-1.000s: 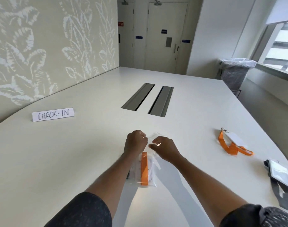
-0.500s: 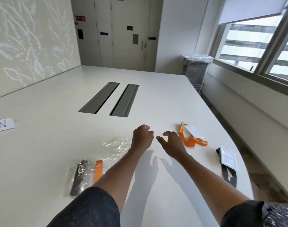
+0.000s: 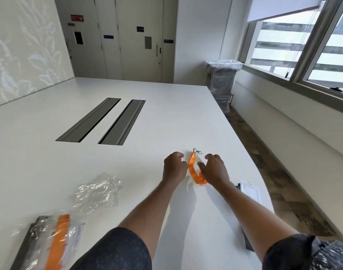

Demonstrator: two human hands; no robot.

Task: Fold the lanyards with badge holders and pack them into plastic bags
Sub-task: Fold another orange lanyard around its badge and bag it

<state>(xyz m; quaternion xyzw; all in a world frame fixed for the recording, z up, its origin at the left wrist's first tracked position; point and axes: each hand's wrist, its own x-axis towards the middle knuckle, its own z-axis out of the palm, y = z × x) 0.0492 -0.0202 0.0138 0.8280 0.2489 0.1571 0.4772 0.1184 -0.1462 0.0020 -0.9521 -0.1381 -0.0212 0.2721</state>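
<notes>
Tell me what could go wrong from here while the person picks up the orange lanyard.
1. The second badge holder lies by the edge of the table, beside the right forearm; an arm sweep might push it off.
2. The orange lanyard lies between the left hand and the right hand; its metal clip could snag during folding.

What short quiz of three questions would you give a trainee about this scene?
1. True or false: the orange lanyard lies between the left hand and the right hand.
2. The crumpled clear bag lies: A) left of the left hand; B) by the window; C) on the bin.
3. Which strap colours show in the packed bags at lower left?
Key: 1 true; 2 A; 3 orange and dark.
</notes>
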